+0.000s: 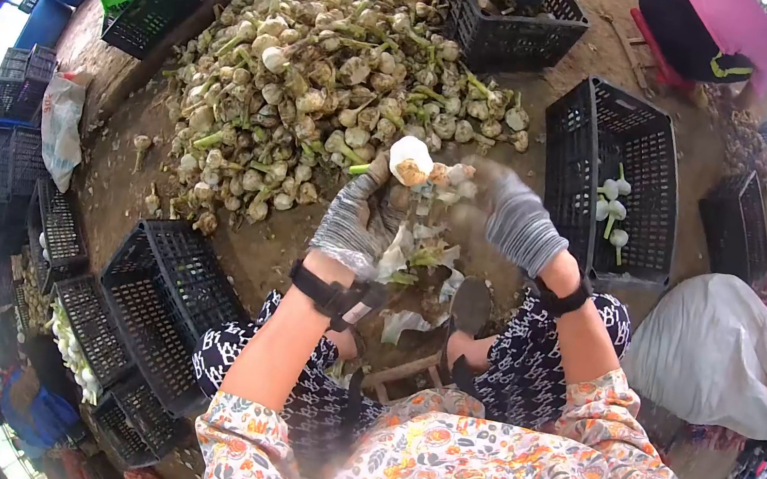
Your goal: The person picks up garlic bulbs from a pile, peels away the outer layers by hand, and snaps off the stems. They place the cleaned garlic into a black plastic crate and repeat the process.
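Left hand point(349, 220), striped grey glove, curled round stem side of round white garlic bulb point(411, 157), likely to leave its face exposed. Right hand point(516, 214) near bulb, blurred; can't tell grip. Black slatted plastic crate point(565, 167) right of it.

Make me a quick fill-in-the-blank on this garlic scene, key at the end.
The hand gripping the round white bulb is the wearer's ____ one.
The nearby crate with a few garlic heads inside is ____ in color.
The big pale sack lies on the wearer's ____ side.

Missing words: left; black; right.
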Demonstrator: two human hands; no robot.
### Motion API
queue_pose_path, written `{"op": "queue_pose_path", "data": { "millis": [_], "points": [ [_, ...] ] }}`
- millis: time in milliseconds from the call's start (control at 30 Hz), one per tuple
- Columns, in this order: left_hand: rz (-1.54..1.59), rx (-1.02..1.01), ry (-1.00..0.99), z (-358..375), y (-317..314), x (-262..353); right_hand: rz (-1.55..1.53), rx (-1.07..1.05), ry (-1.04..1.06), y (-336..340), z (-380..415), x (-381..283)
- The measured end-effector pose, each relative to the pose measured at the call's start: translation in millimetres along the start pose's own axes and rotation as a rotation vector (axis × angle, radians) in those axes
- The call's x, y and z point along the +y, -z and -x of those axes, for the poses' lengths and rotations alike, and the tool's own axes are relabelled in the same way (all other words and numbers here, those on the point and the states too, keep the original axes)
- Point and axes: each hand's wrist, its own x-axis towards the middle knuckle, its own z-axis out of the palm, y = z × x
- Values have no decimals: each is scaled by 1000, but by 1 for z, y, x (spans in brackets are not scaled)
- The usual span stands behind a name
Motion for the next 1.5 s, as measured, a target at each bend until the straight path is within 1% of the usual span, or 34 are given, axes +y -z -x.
{"op": "queue_pose_path", "data": {
  "millis": [33,133,167,233,267,300,400,467,533,567,600,667,700,733,767,833,900,933,967,1000,1033,1067,1100,1133,1167,1200,1233,1267,1333,1367,1433,1500],
  "points": [
    [35,-32,19,2,-1,-2,-122,41,-117,1,-3,-3],
    [36,-1,80,-1,3,-6,-454,141,-14,-12,-4,-24],
    [10,59,57,-7,9,-5,-512,34,-184,-19,-5,-15],
    [-106,125,-62,-6,1,-6,-788,123,106,22,0,-31],
    [-148,162,-130,-4,0,-7,-802,101,179,28,0,-31],
    [-145,179,-129,-4,2,-5,-817,78,252,34,0,-30],
    [-185,269,-146,-8,8,-4,-508,-80,230,8,-7,5],
    [-255,255,-247,-12,12,-6,-293,-163,204,-9,-5,28],
    [-303,207,-359,-6,7,-3,482,-640,-220,-39,-4,22],
    [-540,166,-422,-5,16,9,465,-620,-152,-60,-7,54],
    [-667,199,-444,6,15,27,443,-604,-89,-88,-15,102],
    [-922,277,-483,28,13,63,487,-545,-57,-75,-32,108],
    [-1019,262,-463,38,25,91,755,-477,3,-86,-44,135],
    [-1145,204,-395,54,28,115,564,-349,-214,-91,-47,154],
    [-1205,339,-446,66,44,142,370,-218,-420,-92,-49,170],
    [-1356,565,-455,104,79,189,209,-25,-688,-90,-53,185],
    [-1472,795,-364,146,131,222,285,93,-844,-88,-58,195],
    [-1519,904,-283,168,159,232,313,90,-839,-88,-60,200],
    [-1543,969,-165,191,194,243,343,87,-834,-87,-64,205],
    [-1774,1020,-193,214,238,248,373,85,-830,-85,-69,211],
    [-1677,1121,-37,234,271,250,404,83,-824,-85,-75,219],
    [-1321,1200,8,248,275,233,478,114,-723,-92,-82,237],
    [-1434,1065,83,281,340,246,550,144,-623,-104,-89,262],
    [-1537,926,158,296,396,261,622,172,-521,-112,-94,280],
    [-1448,1056,112,285,374,248,673,201,-479,-115,-98,286],
    [-1353,1185,66,270,319,211,722,227,-435,-118,-103,288],
    [-1251,1311,19,259,288,192,771,251,-389,-120,-107,290],
    [-1212,1252,-34,269,321,212,759,136,-531,-120,-114,291],
    [-1013,1256,-291,256,264,199,724,-99,-817,-116,-118,297],
    [-982,1236,-428,245,238,193,718,-100,-821,-117,-113,302],
    [-1052,1139,-671,220,177,181,711,-89,-813,-128,-107,321],
    [-1155,951,-921,200,106,164,645,154,-751,-145,-100,360]
  ]
}}
